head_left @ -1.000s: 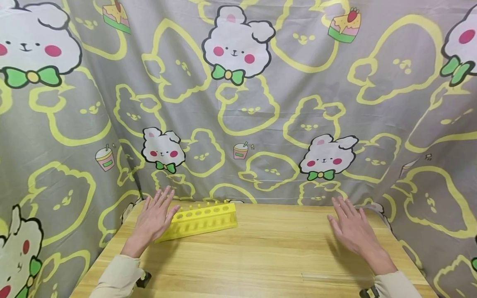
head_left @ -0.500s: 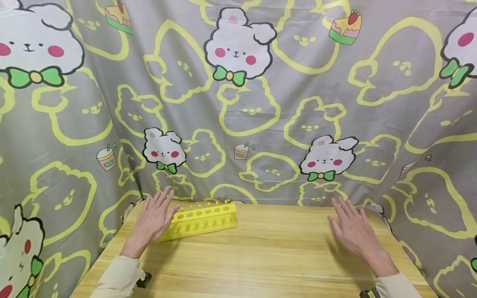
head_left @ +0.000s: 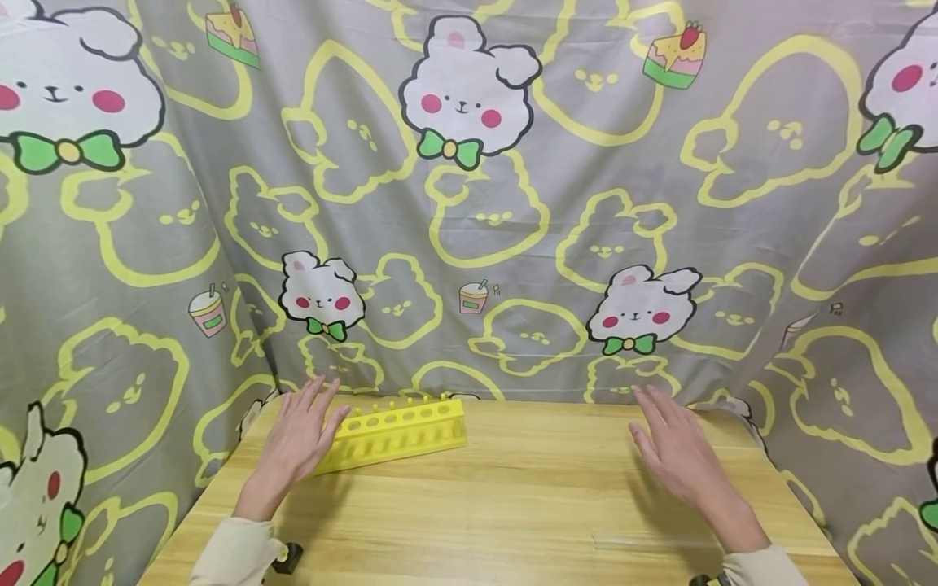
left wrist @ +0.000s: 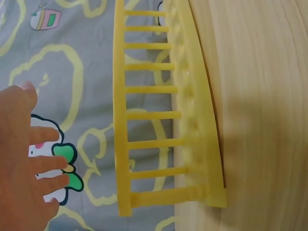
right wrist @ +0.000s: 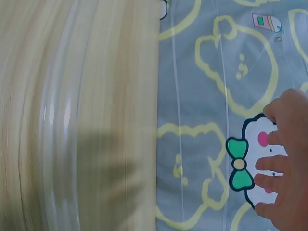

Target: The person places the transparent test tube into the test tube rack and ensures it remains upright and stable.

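A yellow test tube rack [head_left: 399, 438] with a row of round holes stands on the wooden table, left of centre. My left hand [head_left: 296, 431] hovers over the table, fingers straight, and covers the rack's left end in the head view. The left wrist view shows the hand [left wrist: 21, 159] apart from the rack [left wrist: 121, 106], holding nothing. Over the table's right side hangs my right hand [head_left: 677, 456], its fingers extended and holding nothing. A clear, shiny tube-like thing [right wrist: 62, 120] lies on the table in the right wrist view; in the head view it is a faint strip [head_left: 645, 543].
The wooden table [head_left: 513, 505] ends at a grey curtain [head_left: 506, 350] with rabbit and yellow outline prints. The curtain also closes in the left and right sides.
My right hand has shifted slightly left. The left hand has moved only a little, and the rack stays in place.
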A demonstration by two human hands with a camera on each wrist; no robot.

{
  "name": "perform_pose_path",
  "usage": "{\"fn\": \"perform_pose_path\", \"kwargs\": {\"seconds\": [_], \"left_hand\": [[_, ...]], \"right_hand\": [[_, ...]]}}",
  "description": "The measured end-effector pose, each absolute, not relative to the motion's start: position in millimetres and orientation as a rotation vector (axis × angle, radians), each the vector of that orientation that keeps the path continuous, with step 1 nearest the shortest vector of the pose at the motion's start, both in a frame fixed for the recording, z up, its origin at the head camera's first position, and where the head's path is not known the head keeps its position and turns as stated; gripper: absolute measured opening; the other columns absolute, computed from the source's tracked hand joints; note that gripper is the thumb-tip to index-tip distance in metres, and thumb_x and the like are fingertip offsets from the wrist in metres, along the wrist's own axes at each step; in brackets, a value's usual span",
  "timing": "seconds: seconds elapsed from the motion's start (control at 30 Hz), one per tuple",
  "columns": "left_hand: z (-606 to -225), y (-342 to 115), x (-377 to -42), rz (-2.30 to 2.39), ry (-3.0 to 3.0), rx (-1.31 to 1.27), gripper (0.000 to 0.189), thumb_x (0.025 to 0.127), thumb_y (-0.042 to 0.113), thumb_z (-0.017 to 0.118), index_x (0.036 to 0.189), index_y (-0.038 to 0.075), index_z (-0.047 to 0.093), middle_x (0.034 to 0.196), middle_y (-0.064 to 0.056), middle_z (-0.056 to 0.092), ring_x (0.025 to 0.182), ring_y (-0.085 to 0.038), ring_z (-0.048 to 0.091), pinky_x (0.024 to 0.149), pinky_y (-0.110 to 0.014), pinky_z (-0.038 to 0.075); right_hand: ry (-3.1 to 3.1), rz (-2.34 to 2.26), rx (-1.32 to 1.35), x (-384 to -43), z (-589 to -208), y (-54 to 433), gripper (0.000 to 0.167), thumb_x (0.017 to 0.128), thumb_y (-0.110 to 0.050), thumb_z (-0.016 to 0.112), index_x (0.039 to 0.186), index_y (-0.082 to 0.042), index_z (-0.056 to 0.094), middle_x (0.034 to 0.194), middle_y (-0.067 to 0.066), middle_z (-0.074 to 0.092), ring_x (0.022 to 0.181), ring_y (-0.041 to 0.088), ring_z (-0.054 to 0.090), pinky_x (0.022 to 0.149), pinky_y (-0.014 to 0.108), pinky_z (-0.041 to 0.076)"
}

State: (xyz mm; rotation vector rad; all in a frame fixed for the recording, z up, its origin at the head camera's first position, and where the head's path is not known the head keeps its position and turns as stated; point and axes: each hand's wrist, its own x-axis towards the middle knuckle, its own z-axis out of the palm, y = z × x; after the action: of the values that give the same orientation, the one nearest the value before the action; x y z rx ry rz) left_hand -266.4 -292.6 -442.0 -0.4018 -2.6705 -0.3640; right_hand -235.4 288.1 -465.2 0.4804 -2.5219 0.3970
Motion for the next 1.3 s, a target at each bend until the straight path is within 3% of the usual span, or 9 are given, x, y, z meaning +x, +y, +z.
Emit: {"fn": "perform_pose_path", "kwargs": {"seconds": [0.3, 0.73, 1.3], "left_hand": [[-454.7, -293.8, -261.4, -0.418, -2.573, -0.413, 0.052, 0.109, 0.035, 0.050, 0.146, -0.002, 0.052, 0.141, -0.032, 0.050, 0.132, -0.051, 0.044, 0.114, -0.065, 0.030], [-472.5, -296.8, -248.9, -0.516, -2.574, -0.325, 0.047, 0.106, 0.032, 0.059, 0.140, -0.001, 0.059, 0.138, -0.033, 0.052, 0.123, -0.054, 0.049, 0.105, -0.067, 0.038], [-484.3, -305.5, -248.5, -0.559, -2.607, -0.253, 0.048, 0.100, 0.029, 0.069, 0.139, 0.001, 0.060, 0.139, -0.033, 0.048, 0.122, -0.054, 0.049, 0.101, -0.070, 0.040]], "right_hand": [[-2.398, 0.526, 0.544, -237.4, -467.7, 258.1, 0.053, 0.100, -0.015, 0.064, 0.148, 0.003, 0.049, 0.145, 0.028, 0.050, 0.129, 0.050, 0.048, 0.106, 0.067, 0.039], [-2.294, 0.662, 0.606, -239.4, -472.0, 209.3, 0.055, 0.094, -0.004, 0.071, 0.146, -0.001, 0.053, 0.140, 0.020, 0.056, 0.128, 0.041, 0.052, 0.102, 0.062, 0.047], [-2.367, 0.806, 0.651, -252.7, -480.0, 161.5, 0.053, 0.097, -0.013, 0.072, 0.147, -0.006, 0.053, 0.143, 0.017, 0.054, 0.132, 0.035, 0.050, 0.103, 0.058, 0.050]]}}
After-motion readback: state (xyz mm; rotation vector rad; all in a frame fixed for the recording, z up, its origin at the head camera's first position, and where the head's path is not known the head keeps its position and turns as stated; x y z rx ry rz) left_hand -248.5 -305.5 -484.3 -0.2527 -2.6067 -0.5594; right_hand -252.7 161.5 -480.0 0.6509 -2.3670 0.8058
